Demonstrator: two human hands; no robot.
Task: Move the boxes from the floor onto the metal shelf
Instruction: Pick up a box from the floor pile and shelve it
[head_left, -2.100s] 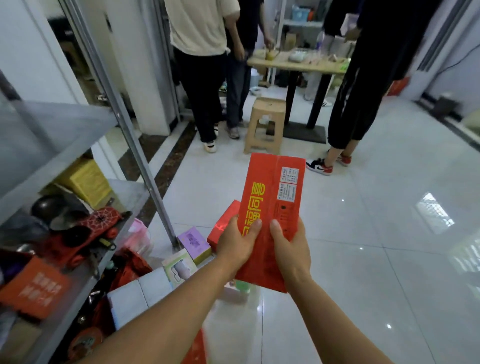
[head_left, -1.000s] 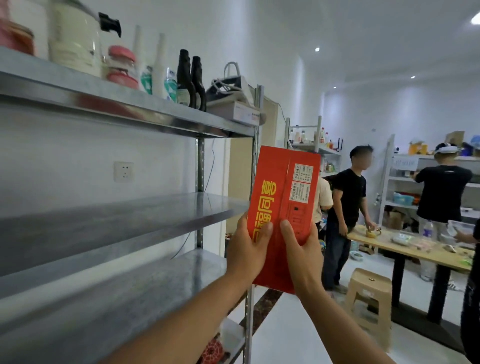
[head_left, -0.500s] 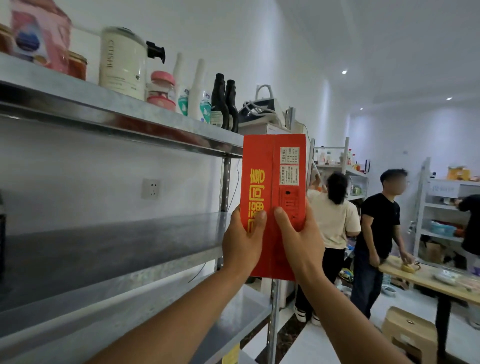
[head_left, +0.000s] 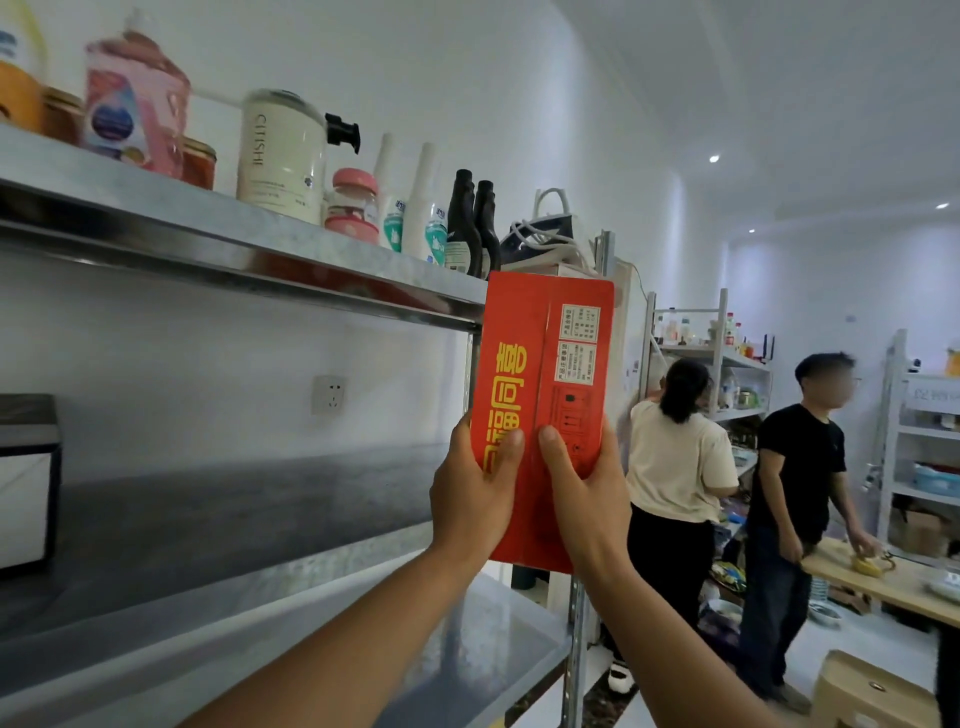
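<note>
White walls back a metal shelf (head_left: 234, 519) whose middle board lies mostly bare. Both hands hold a flat red box (head_left: 545, 364) upright in the air, just off the shelf's front corner post and level with that open board. The left hand (head_left: 472, 499) and right hand (head_left: 587, 499) each clasp its lower half, thumbs pressed on the printed face and fingers hidden behind. The double hold probably keeps the tall, thin box steady while it is steered in. On the top board stand a white pump bottle (head_left: 280, 150), a pink jar (head_left: 353, 205) and two dark bottles (head_left: 472, 223). At the middle board's far left sits a dark-framed bin (head_left: 26, 483); its contents cannot be seen.
</note>
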